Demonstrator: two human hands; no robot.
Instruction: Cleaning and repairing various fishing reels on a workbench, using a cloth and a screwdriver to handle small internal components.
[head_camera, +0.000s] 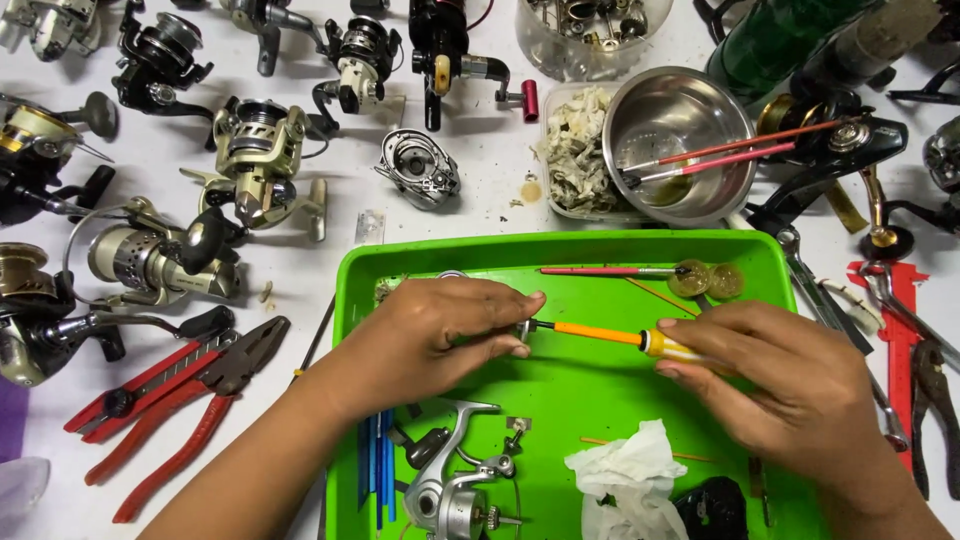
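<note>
My left hand (430, 330) hovers over the green tray (560, 255), fingers pinched on a small metal part (524, 328) that is mostly hidden. My right hand (790, 385) grips a screwdriver (610, 336) with an orange and yellow shaft cover, lying level, its tip against that small part. Below my hands in the tray lie a silver fishing reel body (450, 485), a crumpled white tissue (625, 480) and a small black part (715, 505).
A steel bowl (672, 140) with red brushes stands behind the tray, beside a tub of dirty tissue (575, 155). Several fishing reels (255, 160) cover the left table. Red-handled pliers (190, 395) lie left of the tray; a wrench and red caliper (895, 330) lie right.
</note>
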